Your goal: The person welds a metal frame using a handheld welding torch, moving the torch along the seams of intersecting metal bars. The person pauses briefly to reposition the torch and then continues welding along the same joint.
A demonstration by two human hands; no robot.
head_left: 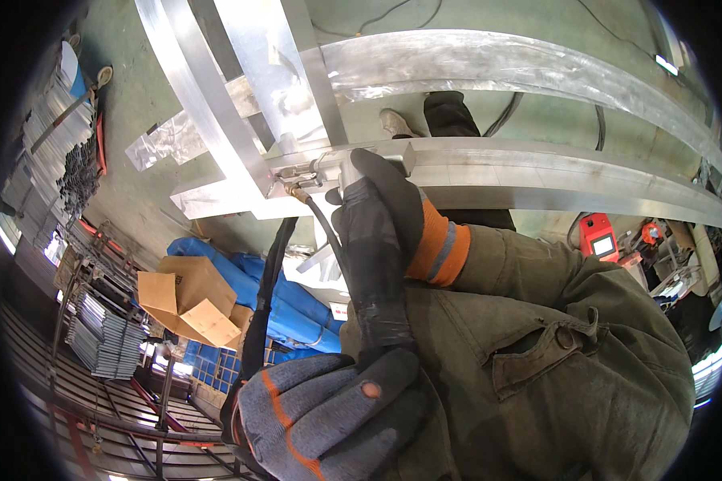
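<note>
Clasped in your left hand (pixel 329 417) was the lower end of the black tool (pixel 377 297), while your right hand (pixel 385 188) wrapped around its upper end. Its top was at the silver beam (pixel 521 176); whether they touched, I couldn't tell. A hose (pixel 325 227) ran beside the tool. Further off, an open box (pixel 200 297) lay near blue bundles (pixel 289 301), and a shoe (pixel 395 123) showed beyond the beam.
</note>
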